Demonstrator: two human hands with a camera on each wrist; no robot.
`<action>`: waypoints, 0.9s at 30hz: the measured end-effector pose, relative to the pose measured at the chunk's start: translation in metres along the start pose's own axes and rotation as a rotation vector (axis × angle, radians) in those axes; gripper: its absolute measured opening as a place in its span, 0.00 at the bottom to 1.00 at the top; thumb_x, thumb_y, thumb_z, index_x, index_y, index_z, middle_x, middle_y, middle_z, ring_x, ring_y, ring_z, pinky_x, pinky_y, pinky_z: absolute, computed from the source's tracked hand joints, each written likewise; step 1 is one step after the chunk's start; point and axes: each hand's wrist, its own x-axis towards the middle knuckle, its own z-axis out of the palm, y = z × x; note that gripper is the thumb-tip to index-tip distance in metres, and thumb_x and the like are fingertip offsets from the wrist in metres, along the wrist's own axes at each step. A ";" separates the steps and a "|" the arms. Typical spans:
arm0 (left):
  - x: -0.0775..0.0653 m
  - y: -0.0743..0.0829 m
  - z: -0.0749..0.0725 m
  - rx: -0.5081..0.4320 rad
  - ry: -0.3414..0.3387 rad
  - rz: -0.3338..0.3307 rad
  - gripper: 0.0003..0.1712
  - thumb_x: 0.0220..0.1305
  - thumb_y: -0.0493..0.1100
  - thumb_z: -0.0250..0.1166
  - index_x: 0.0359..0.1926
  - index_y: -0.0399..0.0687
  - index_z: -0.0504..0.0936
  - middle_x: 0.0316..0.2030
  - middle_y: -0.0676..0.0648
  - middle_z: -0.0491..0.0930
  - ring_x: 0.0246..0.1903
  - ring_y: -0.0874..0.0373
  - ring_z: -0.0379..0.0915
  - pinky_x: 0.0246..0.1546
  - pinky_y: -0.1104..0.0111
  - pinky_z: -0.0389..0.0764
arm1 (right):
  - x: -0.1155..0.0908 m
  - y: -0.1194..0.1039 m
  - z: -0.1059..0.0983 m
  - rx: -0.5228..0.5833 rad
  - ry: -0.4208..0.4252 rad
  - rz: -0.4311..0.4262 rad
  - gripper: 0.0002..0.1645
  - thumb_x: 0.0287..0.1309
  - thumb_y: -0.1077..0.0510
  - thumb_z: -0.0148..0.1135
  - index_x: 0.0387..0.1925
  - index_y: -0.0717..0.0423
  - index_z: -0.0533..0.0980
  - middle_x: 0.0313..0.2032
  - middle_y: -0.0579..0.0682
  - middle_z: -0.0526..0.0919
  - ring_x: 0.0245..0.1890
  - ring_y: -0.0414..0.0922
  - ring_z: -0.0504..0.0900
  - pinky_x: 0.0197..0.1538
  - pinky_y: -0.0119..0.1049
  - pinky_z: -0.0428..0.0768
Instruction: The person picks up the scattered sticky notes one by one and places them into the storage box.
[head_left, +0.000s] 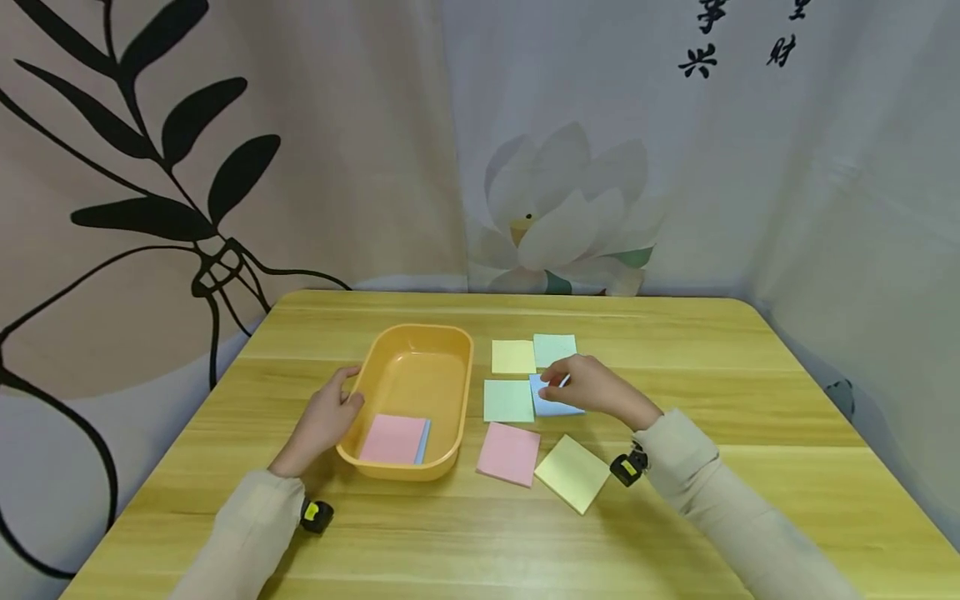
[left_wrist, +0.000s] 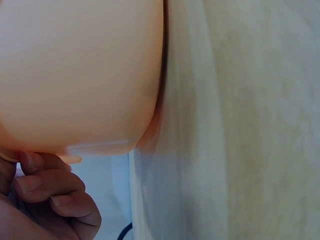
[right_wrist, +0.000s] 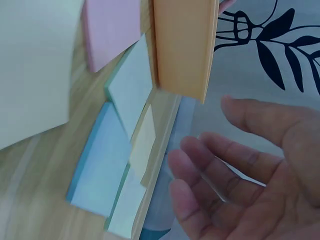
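My left hand (head_left: 324,419) grips the left rim of a yellow plastic tray (head_left: 417,382), thumb over the edge. In the left wrist view its curled fingers (left_wrist: 55,186) lie against the tray's wall. A pink sticky note pad (head_left: 392,438) lies in the tray's near end, partly over a blue one (head_left: 423,442). My right hand (head_left: 598,392) hovers over a blue sticky note pad (head_left: 557,408) on the table. The right wrist view shows its fingers spread and loosely bent, with nothing between them and the thumb.
Around the blue pad lie a small yellow pad (head_left: 513,357), a mint pad (head_left: 554,347), a green pad (head_left: 508,402), a pink pad (head_left: 509,454) and a larger yellow pad (head_left: 573,474). The wooden table (head_left: 750,500) ends at a printed curtain (head_left: 375,125).
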 end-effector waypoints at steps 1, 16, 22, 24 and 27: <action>0.000 0.000 0.000 -0.003 0.001 -0.002 0.30 0.72 0.41 0.47 0.72 0.40 0.54 0.13 0.51 0.63 0.11 0.62 0.56 0.12 0.70 0.65 | -0.002 0.002 0.000 0.008 0.002 0.000 0.19 0.61 0.55 0.62 0.48 0.65 0.80 0.40 0.54 0.85 0.39 0.47 0.82 0.40 0.39 0.80; 0.000 0.001 -0.001 -0.006 0.003 -0.001 0.30 0.72 0.40 0.47 0.72 0.40 0.55 0.14 0.51 0.65 0.11 0.62 0.57 0.12 0.70 0.65 | -0.039 0.025 0.019 0.088 -0.007 0.050 0.21 0.59 0.57 0.64 0.48 0.72 0.78 0.37 0.55 0.83 0.37 0.47 0.81 0.40 0.38 0.80; 0.001 0.000 -0.001 -0.001 0.008 0.004 0.30 0.72 0.40 0.47 0.72 0.40 0.55 0.14 0.51 0.64 0.11 0.62 0.56 0.12 0.69 0.65 | -0.054 0.034 0.030 0.102 -0.022 0.098 0.18 0.56 0.57 0.67 0.41 0.68 0.79 0.31 0.50 0.79 0.31 0.42 0.73 0.34 0.34 0.73; 0.001 0.000 -0.001 0.001 0.009 0.007 0.30 0.72 0.41 0.47 0.72 0.39 0.55 0.14 0.51 0.63 0.11 0.62 0.55 0.12 0.69 0.64 | -0.058 0.036 0.034 0.105 -0.022 0.121 0.14 0.53 0.58 0.69 0.36 0.66 0.78 0.28 0.48 0.75 0.29 0.42 0.70 0.33 0.34 0.70; 0.001 0.000 -0.001 -0.001 0.009 0.003 0.30 0.72 0.41 0.47 0.72 0.40 0.55 0.14 0.52 0.63 0.11 0.62 0.56 0.12 0.69 0.65 | -0.063 0.037 0.037 0.097 -0.019 0.149 0.14 0.50 0.59 0.71 0.28 0.62 0.74 0.24 0.47 0.67 0.27 0.42 0.65 0.31 0.34 0.64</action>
